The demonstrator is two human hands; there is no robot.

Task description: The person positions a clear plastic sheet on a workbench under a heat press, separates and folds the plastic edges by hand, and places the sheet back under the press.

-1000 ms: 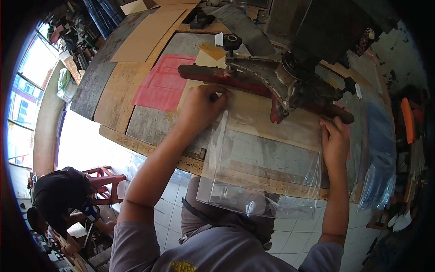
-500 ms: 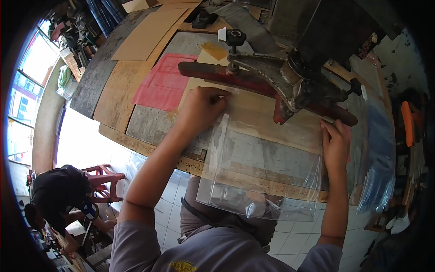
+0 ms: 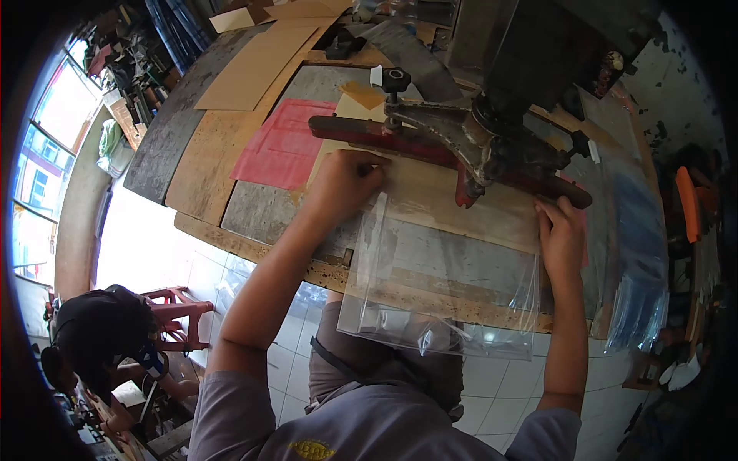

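Note:
A clear plastic sleeve (image 3: pixel 446 288) lies across the table's front, its lower end hanging over the edge above my lap. My left hand (image 3: pixel 346 184) pinches its upper left corner, thumb and fingers together. At the upper right corner, my right hand (image 3: pixel 561 234) grips the sleeve the same way. Just beyond both hands is the long dark red bar (image 3: pixel 377 138) of a press, carried by a worn metal bracket (image 3: pixel 438 123). The sleeve's top edge lies close to the bar; whether it reaches underneath I cannot tell. A tan sheet (image 3: pixel 469 198) lies beneath.
A pink sheet (image 3: pixel 280 146) lies left of the bar, near brown cardboard (image 3: pixel 257 65). Stacked clear plastic sleeves (image 3: pixel 638 269) hang at the table's right edge. On the left, a person in dark clothing (image 3: pixel 104 330) bends beside a red stool (image 3: pixel 181 311).
The view has shifted slightly. Both hands keep their grip on the sleeve's corners, and its hanging lower edge appears a little higher.

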